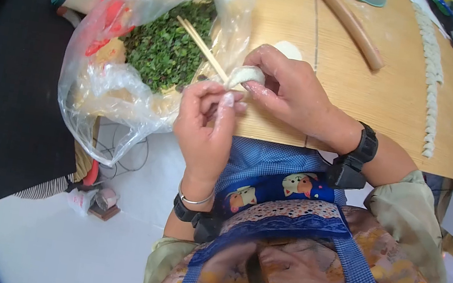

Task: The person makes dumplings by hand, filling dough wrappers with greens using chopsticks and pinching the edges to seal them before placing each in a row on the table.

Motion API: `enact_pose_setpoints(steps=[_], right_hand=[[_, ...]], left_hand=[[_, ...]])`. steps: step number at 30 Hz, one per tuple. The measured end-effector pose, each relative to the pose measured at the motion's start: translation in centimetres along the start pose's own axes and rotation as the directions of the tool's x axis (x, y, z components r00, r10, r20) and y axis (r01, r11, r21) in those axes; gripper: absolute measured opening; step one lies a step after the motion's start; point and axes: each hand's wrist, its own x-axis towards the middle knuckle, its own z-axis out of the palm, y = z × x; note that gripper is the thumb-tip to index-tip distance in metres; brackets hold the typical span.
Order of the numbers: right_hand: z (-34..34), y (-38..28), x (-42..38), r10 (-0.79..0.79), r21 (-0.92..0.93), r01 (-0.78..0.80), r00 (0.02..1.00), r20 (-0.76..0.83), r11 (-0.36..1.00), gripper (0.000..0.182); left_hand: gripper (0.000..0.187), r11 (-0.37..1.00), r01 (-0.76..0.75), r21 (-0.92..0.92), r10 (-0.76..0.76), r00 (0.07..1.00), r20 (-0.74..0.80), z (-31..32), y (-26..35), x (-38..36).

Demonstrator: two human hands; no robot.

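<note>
Over the table edge, both hands pinch one dumpling (246, 75): left hand (206, 121) underneath, right hand (287, 89) crimping (green filling (165, 44) sits bagged alongside). Small, even pleats would probably seal best.

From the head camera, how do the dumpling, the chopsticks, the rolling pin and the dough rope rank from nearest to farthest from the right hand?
1. Dumpling: pinched in the right hand, with the left hand on it too.
2. Chopsticks: just left of it, lying over the green filling.
3. Rolling pin: up and to the right on the board.
4. Dough rope: farthest, along the board's right edge.
</note>
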Motion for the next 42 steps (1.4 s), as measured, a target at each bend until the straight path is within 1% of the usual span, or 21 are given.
enact_pose_setpoints(steps=[2, 4, 5, 6, 7, 9, 10, 11, 12, 13, 14, 15, 17, 19, 20, 22, 26, 28, 31, 35, 42], right_hand=[[-1.3, -1.1, 0.1, 0.049, 0.043, -0.046, 0.997, -0.06, 0.998, 0.024], [-3.4, -2.1, -0.9, 0.022, -0.036, -0.026, 0.996, -0.091, 0.999, 0.024], [-5.0, -2.7, -1.8, -0.003, -0.105, -0.009, 0.994, -0.106, 0.994, 0.024], [-6.6, -3.5, -2.8, 0.03, -0.072, -0.04, 0.991, -0.128, 0.997, 0.022], [-8.6, -3.8, -4.2, 0.064, -0.146, -0.092, 0.981, -0.185, 0.985, 0.022], [-12.0, -3.9, -6.7, -0.039, -0.291, -0.06, 0.946, -0.322, 0.955, 0.021], [-14.5, -3.4, -8.2, 0.013, -0.338, -0.148, 0.929, -0.371, 0.929, 0.021], [-17.0, -2.7, -9.4, -0.016, -0.392, -0.204, 0.872, -0.489, 0.897, 0.024], [-19.9, -1.2, -10.9, -0.046, -0.417, -0.23, 0.83, -0.555, 0.879, 0.024], [-23.0, 0.5, -11.8, 0.053, -0.381, -0.363, 0.779, -0.625, 0.85, 0.025], [-26.1, 2.3, -13.3, 0.084, -0.355, -0.426, 0.729, -0.679, 0.832, 0.025], [-28.5, 3.8, -14.6, 0.127, -0.258, -0.423, 0.693, -0.71, 0.868, 0.023], [-32.1, 6.9, -17.8, 0.174, -0.22, -0.454, 0.678, -0.714, 0.864, 0.022], [-33.7, 9.2, -20.1, 0.229, -0.34, -0.557, 0.714, -0.662, 0.758, 0.021], [-33.8, 10.1, -20.8, 0.223, -0.338, -0.557, 0.71, -0.668, 0.759, 0.021], [-33.3, 10.9, -21.3, 0.325, -0.259, -0.57, 0.722, -0.611, 0.78, 0.021], [-32.8, 12.9, -21.1, 0.327, -0.287, -0.568, 0.74, -0.587, 0.771, 0.021], [-32.7, 13.5, -20.8, 0.242, -0.384, -0.531, 0.771, -0.589, 0.755, 0.022], [-32.5, 13.4, -20.8, 0.22, -0.439, -0.539, 0.776, -0.592, 0.719, 0.021], [-32.1, 13.3, -20.6, 0.194, -0.458, -0.549, 0.762, -0.618, 0.699, 0.02], [-31.7, 13.1, -20.4, 0.234, -0.425, -0.603, 0.721, -0.652, 0.675, 0.02]], left_hand=[[0.015, 0.998, -0.044, 0.038, 0.047, 0.996, -0.078, 0.2, -0.1, 0.0], [0.015, 0.933, -0.229, 0.278, 0.254, 0.966, -0.054, -0.1, -1.3, 0.0], [0.016, 0.892, -0.275, 0.359, 0.301, 0.954, -0.016, -0.3, -2.0, -0.1], [0.016, 0.825, -0.366, 0.43, 0.397, 0.918, 0.02, -0.5, -3.0, -0.1], [0.015, 0.828, -0.383, 0.409, 0.403, 0.914, 0.04, -0.2, -3.1, -0.4], [0.013, 0.861, -0.382, 0.336, 0.402, 0.915, 0.01, 0.1, -4.0, -0.6], [0.012, 0.841, -0.433, 0.325, 0.449, 0.893, 0.027, 0.2, -4.9, -0.4], [0.012, 0.844, -0.45, 0.292, 0.46, 0.887, 0.039, 0.3, -5.3, -0.5], [0.012, 0.822, -0.456, 0.34, 0.47, 0.881, 0.044, 0.3, -5.5, -0.6], [0.012, 0.801, -0.446, 0.399, 0.471, 0.881, 0.041, 0.3, -5.7, -0.5], [0.014, 0.83, -0.42, 0.367, 0.441, 0.897, 0.029, 0.6, -5.2, -0.6], [0.014, 0.829, -0.425, 0.364, 0.445, 0.895, 0.031, 0.7, -5.1, -0.6], [0.013, 0.83, -0.431, 0.354, 0.448, 0.893, 0.038, 0.8, -5.0, -0.4], [0.013, 0.825, -0.436, 0.359, 0.453, 0.89, 0.039, 1.0, -5.0, -0.4], [0.013, 0.823, -0.431, 0.37, 0.45, 0.892, 0.039, 1.1, -5.1, -0.4], [0.012, 0.807, -0.443, 0.39, 0.461, 0.886, 0.051, 1.1, -5.2, -0.2], [0.014, 0.784, -0.454, 0.424, 0.472, 0.879, 0.067, 1.4, -4.8, 0.0], [0.014, 0.779, -0.45, 0.437, 0.47, 0.88, 0.068, 1.2, -5.3, 0.0], [0.014, 0.772, -0.437, 0.462, 0.464, 0.884, 0.062, 1.6, -4.7, 0.0], [0.01, 0.763, -0.44, 0.474, 0.451, 0.887, 0.098, 1.6, -4.7, -0.1], [0.013, 0.747, -0.459, 0.481, 0.479, 0.873, 0.089, 1.6, -4.8, 0.1]])
